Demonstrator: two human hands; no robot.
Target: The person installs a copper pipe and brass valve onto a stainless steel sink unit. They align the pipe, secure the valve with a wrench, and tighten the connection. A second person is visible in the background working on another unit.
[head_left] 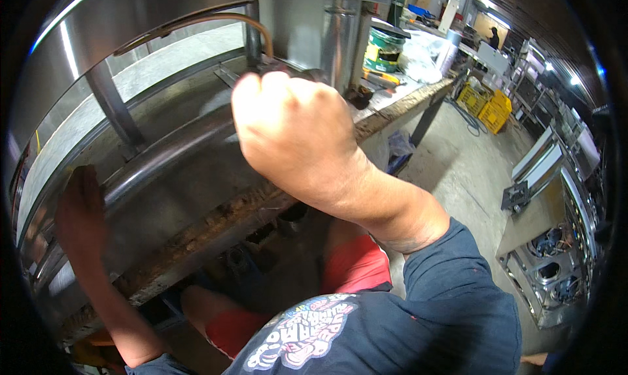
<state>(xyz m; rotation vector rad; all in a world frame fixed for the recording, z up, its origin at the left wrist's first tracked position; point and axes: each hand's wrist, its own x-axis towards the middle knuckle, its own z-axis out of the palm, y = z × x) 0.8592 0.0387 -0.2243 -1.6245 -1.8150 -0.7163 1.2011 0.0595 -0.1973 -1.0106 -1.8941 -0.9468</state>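
Observation:
My right hand (297, 129) is closed in a fist at the centre, above the near side of a large round stainless-steel frame. Whatever it may hold is hidden behind the fingers; a dark rounded part shows just beyond the knuckles. In shadow at the left, my left hand (82, 214) is closed over the curved metal tube (167, 154) that rings the frame's base. Upright metal struts (114, 107) join this tube to the wide polished band (176, 5) above. A thin copper-coloured pipe (252, 18) bends down behind my right hand.
The frame rests on a worn, rough-edged workbench (203, 234). On its right part stand a green tub (384, 48), orange-handled tools (384, 78) and a clear plastic bag (422, 57). Yellow crates (495, 112) and a metal burner unit (553, 257) stand on the floor to the right.

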